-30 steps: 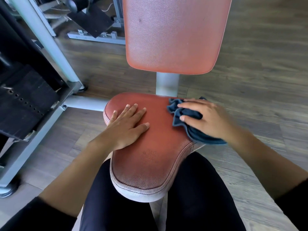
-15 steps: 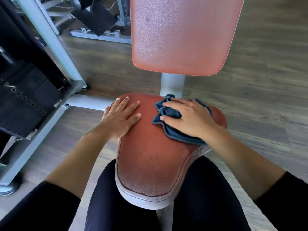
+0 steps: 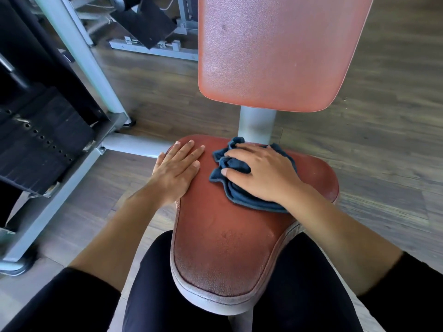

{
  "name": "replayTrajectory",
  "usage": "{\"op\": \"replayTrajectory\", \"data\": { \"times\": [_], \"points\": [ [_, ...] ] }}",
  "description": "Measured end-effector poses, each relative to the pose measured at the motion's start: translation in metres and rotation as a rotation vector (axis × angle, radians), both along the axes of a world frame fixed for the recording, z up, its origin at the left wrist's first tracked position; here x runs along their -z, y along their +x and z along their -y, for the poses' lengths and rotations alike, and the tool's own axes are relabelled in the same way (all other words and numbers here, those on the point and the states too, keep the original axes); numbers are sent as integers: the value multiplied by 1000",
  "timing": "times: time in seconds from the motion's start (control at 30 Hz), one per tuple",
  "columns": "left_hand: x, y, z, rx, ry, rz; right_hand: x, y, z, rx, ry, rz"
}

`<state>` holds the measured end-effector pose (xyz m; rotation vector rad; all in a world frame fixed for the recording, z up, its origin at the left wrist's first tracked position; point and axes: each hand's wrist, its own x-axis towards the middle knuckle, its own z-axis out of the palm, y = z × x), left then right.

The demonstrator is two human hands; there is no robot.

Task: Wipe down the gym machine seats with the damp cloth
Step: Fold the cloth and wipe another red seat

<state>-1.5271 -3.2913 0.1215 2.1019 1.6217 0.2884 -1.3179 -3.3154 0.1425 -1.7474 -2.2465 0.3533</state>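
Nearest to us, a person's legs in black leggings (image 3: 148, 295) stand on either side of the narrow front end of a red-brown padded leather seat (image 3: 223, 248), whose pale edging looks worn. We take this seat as our landmark. Two bare forearms with black sleeves pushed up reach forward over it.

On the seat's wider rear part, towards its left edge, we see the left hand (image 3: 176, 171) lying palm down. Its fingers (image 3: 191, 152) are straight, close together and flat on the leather, holding nothing.

To the right of that hand, also on the rear part of the seat, lies a crumpled dark blue cloth (image 3: 239, 198). The right hand (image 3: 263, 173) rests on top of it. Its fingers (image 3: 236, 153) bend over the fabric, and a bunch of cloth is gathered between thumb and forefinger.

Behind the seat a grey metal post (image 3: 257, 125) rises to a tall red-brown padded backrest (image 3: 271, 53).

To the left of the seat we see a black weight stack (image 3: 40, 144) with a row of pin holes, set in a grey metal frame (image 3: 79, 49). Brown wood-plank floor (image 3: 383, 140) lies all around the seat.
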Motion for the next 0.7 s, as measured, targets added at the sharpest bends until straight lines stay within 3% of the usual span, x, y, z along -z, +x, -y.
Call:
{"op": "replayTrajectory", "data": {
  "times": [0.17,0.5,0.63,0.7],
  "points": [
    [2,0,-2,-19,16,32,7,-9,-22,31,3,75],
    [3,-1,-9,-34,-23,75,-13,-38,32,-104,-45,29],
    [-2,-2,-10,7,-81,55,-24,-26,36,-91,-134,-212],
    [-8,-2,-12,17,-150,24,-29,-8,33,-9,-70,-343]
  ]
}}
